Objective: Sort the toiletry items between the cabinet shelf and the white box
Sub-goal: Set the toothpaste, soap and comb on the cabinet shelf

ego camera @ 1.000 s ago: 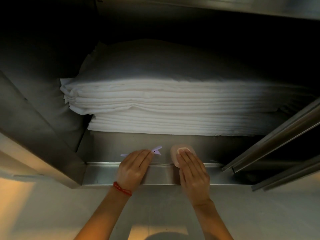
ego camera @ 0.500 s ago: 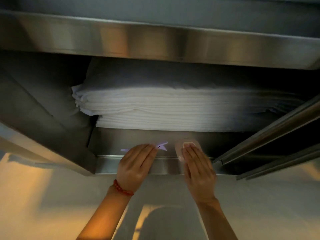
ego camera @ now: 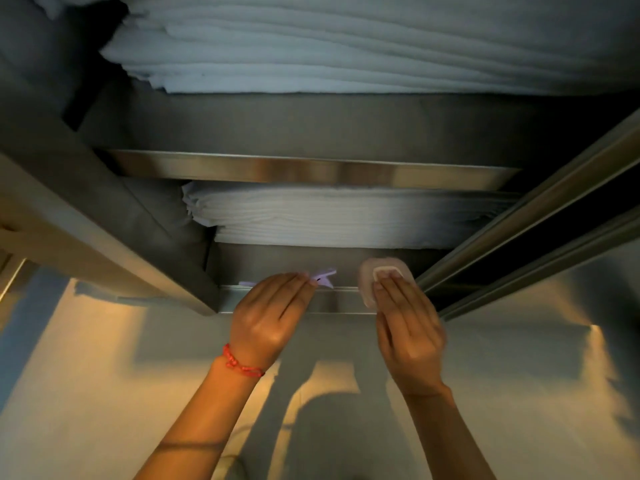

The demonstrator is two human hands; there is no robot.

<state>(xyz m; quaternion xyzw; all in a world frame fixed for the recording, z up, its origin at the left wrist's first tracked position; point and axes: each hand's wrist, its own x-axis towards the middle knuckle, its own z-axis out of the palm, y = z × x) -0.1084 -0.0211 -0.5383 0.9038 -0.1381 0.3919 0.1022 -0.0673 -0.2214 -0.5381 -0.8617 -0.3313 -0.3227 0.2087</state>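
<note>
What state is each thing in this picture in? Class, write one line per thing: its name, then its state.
Left hand: fingers on the purple packet, at the shelf edge.
Right hand: straight fingers resting on the pink packet.
Purple packet: lying on the lower shelf, partly covered.
Pink packet: lying flat at the shelf front.
Lower linen stack: folded, stacked behind the packets.
Upper linen stack: folded, on the shelf above.
Red bracelet: worn on the left wrist.

Steel shelf (ego camera: 277, 261) under folded linens (ego camera: 346, 220)

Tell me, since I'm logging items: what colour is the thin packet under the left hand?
Pale lilac packet, under the left hand; seen in the head view.
</note>
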